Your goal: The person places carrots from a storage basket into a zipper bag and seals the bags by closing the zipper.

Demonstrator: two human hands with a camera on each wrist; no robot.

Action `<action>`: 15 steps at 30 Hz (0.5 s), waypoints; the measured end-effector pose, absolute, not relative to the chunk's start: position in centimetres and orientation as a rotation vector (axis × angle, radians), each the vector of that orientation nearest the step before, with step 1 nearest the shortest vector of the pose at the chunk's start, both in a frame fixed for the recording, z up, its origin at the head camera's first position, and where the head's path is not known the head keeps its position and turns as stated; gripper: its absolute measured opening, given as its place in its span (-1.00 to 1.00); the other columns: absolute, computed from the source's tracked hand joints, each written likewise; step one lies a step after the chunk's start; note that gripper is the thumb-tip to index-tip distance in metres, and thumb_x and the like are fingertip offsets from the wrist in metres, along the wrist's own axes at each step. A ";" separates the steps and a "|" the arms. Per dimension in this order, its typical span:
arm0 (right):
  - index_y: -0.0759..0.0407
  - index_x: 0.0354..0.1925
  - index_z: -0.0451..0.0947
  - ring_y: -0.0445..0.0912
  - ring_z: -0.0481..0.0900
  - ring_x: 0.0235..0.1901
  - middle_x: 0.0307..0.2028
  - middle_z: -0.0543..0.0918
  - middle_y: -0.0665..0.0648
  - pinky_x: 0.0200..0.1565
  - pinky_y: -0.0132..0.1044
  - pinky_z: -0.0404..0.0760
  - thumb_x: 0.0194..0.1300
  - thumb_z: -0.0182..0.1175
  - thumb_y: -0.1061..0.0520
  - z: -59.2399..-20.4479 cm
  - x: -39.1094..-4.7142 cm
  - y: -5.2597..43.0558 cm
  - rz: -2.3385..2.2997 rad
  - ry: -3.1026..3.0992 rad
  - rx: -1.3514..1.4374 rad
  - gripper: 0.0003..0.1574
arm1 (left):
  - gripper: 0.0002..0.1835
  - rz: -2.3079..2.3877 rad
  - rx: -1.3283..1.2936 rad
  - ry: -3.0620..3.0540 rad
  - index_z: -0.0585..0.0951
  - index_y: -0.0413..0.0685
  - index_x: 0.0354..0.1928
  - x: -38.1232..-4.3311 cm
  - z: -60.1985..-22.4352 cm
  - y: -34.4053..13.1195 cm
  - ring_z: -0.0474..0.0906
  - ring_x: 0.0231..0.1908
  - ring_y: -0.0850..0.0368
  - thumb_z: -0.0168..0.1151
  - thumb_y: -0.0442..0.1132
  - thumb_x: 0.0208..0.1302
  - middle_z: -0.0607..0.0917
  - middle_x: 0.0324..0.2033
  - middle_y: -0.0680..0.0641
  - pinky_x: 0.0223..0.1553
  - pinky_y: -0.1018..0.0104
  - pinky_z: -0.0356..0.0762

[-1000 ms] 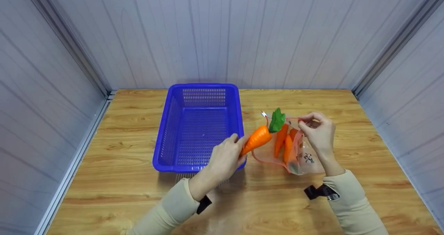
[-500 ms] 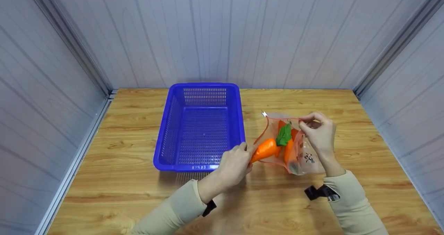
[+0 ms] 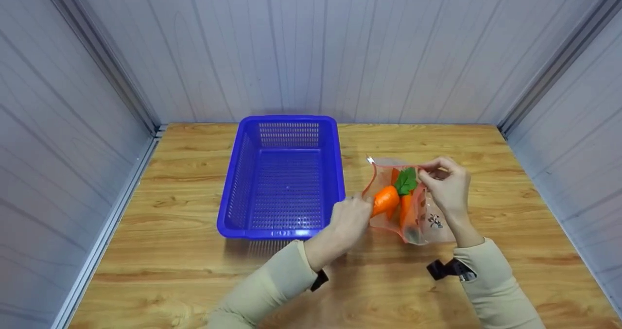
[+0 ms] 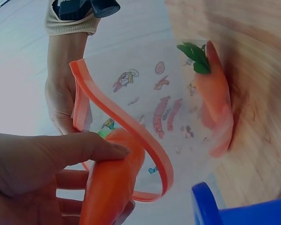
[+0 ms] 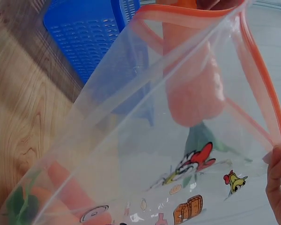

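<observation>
My left hand (image 3: 349,222) grips an orange carrot (image 3: 386,200) with a green leafy top. The carrot's leafy end is inside the mouth of a see-through zip bag (image 3: 436,226) with an orange rim. Fingers and thumb wrap its narrower end in the left wrist view, just outside the rim. At the bag's far right edge, my right hand (image 3: 449,185) pinches the rim and keeps the mouth spread. More carrots (image 4: 214,91) lie deeper in the bag, seen through its printed plastic. In the right wrist view, the held carrot (image 5: 192,89) shows through the film.
A blue plastic basket (image 3: 277,233) with perforated walls and nothing in it stands on the wooden table (image 3: 184,212), left of the bag. A white zip slider (image 3: 371,160) sits at the bag's far left corner. Pale panels (image 3: 311,52) enclose the table on three sides.
My left hand has moved rightward from beside the basket, carrying the carrot leafy end first into the bag's mouth. The right hand stays at the rim.
</observation>
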State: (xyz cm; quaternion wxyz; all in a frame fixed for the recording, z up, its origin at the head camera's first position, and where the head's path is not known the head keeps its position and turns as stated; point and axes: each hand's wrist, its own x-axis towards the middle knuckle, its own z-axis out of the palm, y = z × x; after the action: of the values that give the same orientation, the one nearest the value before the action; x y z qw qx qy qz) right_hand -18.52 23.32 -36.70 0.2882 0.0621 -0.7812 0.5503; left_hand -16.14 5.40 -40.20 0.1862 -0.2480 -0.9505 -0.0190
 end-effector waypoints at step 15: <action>0.49 -0.50 0.55 -0.16 0.49 -0.64 -0.51 0.51 0.34 -0.55 -0.52 0.49 -0.06 0.15 0.53 -36.7 -18.4 23.1 1.506 -2.101 0.145 -0.93 | -0.85 0.103 -0.709 -3.043 0.61 0.04 -0.24 -18.2 -38.8 9.7 0.50 -0.49 0.20 0.11 -0.15 0.21 0.56 -0.45 0.03 -0.57 0.35 0.53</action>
State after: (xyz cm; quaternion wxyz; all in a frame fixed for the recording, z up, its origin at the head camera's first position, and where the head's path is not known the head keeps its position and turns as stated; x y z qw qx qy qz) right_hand -18.42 23.10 -36.68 0.2729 0.0541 -0.7806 0.5596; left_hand -18.20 9.69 -38.77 0.0074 -0.2268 -0.9734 0.0329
